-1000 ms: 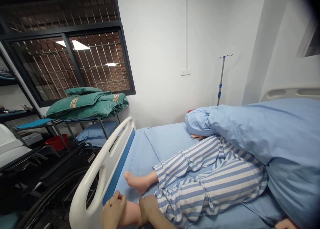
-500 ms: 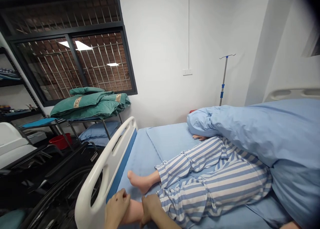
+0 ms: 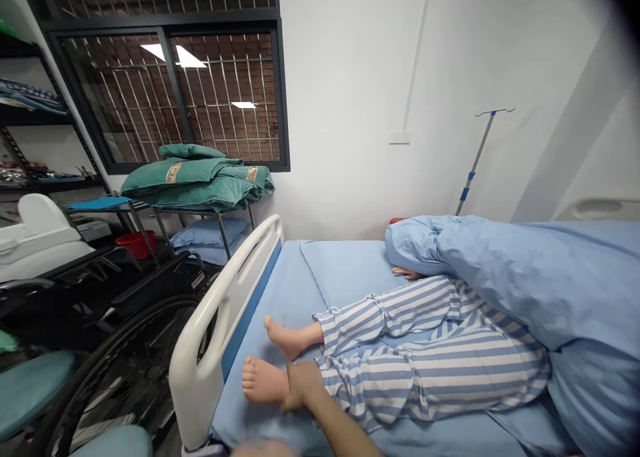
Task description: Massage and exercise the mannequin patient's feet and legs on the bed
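Observation:
A figure that looks like a manikin lies on the bed in blue-and-white striped trousers [image 3: 450, 370]. My right hand [image 3: 303, 385] is wrapped round the ankle of its nearer leg, just below the trouser cuff. Beyond my fingers the nearer foot [image 3: 265, 380] points toward the footboard, toes up. The farther foot [image 3: 290, 337] rests on the blue sheet [image 3: 345, 267], untouched. My left hand [image 3: 265, 449] is only a blurred patch at the bottom edge, apart from the foot; its fingers cannot be made out. A blue quilt [image 3: 525, 270] covers the upper body.
The white footboard [image 3: 200, 344] stands left of the feet. Beyond it are a wheelchair [image 3: 145, 337], a red bucket [image 3: 136, 244] and green folded bedding [image 3: 200, 180] under the window. An IV pole [image 3: 477, 164] stands behind the bed by the wall.
My left hand has let go of the nearer foot and dropped toward the bottom edge, uncovering the toes. My right hand stays on the ankle. The camera view has shifted.

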A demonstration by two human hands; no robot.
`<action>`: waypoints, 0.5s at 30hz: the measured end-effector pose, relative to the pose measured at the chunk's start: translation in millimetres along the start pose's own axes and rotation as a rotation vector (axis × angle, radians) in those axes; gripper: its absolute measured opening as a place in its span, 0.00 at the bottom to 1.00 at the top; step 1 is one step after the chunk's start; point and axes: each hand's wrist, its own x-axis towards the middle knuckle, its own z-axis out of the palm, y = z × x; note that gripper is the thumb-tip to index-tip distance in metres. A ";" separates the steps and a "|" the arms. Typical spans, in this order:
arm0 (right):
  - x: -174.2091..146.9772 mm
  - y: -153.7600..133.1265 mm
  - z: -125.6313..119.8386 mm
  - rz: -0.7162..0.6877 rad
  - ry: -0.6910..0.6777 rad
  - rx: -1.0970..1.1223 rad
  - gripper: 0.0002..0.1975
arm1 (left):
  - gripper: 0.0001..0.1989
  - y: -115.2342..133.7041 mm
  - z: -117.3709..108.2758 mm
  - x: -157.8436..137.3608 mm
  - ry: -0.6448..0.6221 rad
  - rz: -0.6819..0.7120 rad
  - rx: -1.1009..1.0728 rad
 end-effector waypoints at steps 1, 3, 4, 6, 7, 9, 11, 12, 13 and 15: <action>-0.2 -0.1 0.2 0.009 -0.007 -0.030 0.37 | 0.25 5.9 5.7 2.5 0.028 -0.079 0.038; -0.1 0.1 1.2 0.009 -0.011 -0.072 0.39 | 0.25 11.8 11.7 5.4 0.048 -0.084 0.078; 0.0 0.5 1.8 0.006 -0.007 -0.078 0.40 | 0.25 12.3 12.5 5.9 0.037 -0.071 0.087; 0.0 1.0 2.2 -0.003 -0.007 -0.085 0.40 | 0.28 11.1 11.7 6.1 0.025 -0.093 0.097; -0.3 1.1 1.8 -0.006 -0.011 -0.087 0.40 | 0.29 10.3 11.0 6.1 0.025 -0.110 0.092; -2.0 0.8 -0.5 -0.006 -0.024 -0.082 0.40 | 0.32 9.4 10.1 6.4 0.032 -0.130 0.089; -4.4 -0.2 -3.9 -0.003 -0.030 -0.075 0.41 | 0.33 9.4 10.3 6.9 0.043 -0.124 0.089; -5.6 -0.7 -5.5 0.001 -0.030 -0.072 0.41 | 0.34 9.7 10.5 7.0 0.044 -0.121 0.085; -6.6 -1.2 -6.7 0.005 -0.031 -0.070 0.40 | 0.34 10.1 10.4 6.9 0.043 -0.120 0.079; -7.7 -1.7 -7.7 0.008 -0.033 -0.066 0.40 | 0.34 11.3 8.6 5.9 0.030 -0.121 0.062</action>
